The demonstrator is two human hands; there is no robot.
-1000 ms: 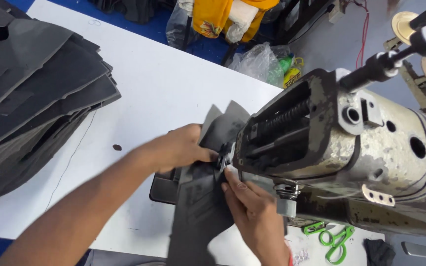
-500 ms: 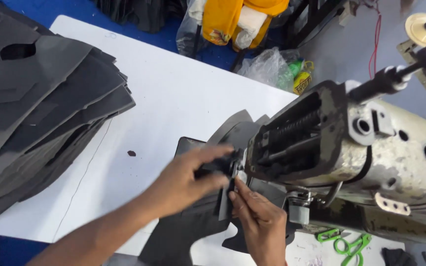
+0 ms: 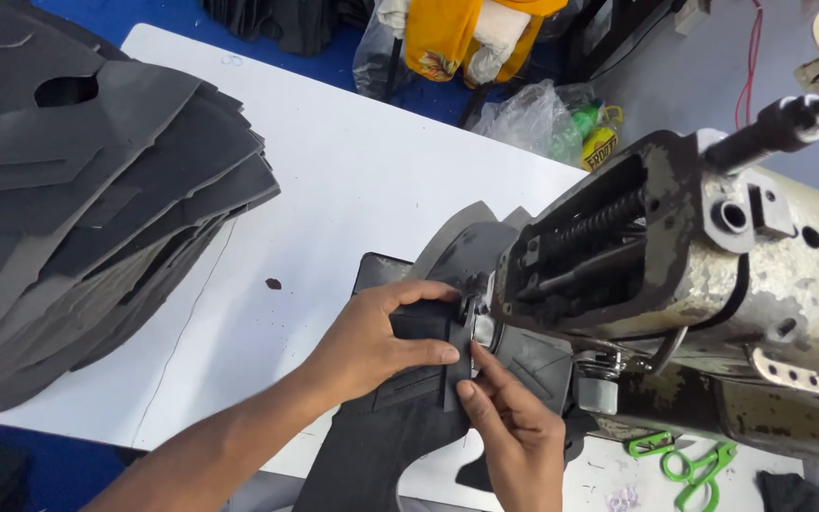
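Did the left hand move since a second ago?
Yes. The left hand has slid toward the person, away from the sewing machine head, and now lies flatter on the black piece beside the right hand.

White table (image 3: 353, 180) — black cut pieces (image 3: 78, 199), sewing machine (image 3: 713, 284), perhaps scissors (image 3: 689, 460).

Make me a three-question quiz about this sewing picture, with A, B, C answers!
1. Where is the stack of dark pieces?
A. left side of the table
B. under the machine
C. on the floor

2. What colour are the scissors?
A. red
B. green
C. blue

3. What is the left hand doing?
A. resting flat on bare table
B. holding scissors
C. pressing the dark piece at the machine

Answers: 1 A, it fills the table's left; 2 B, their handles are green; 3 C, its fingers lie on it by the needle.
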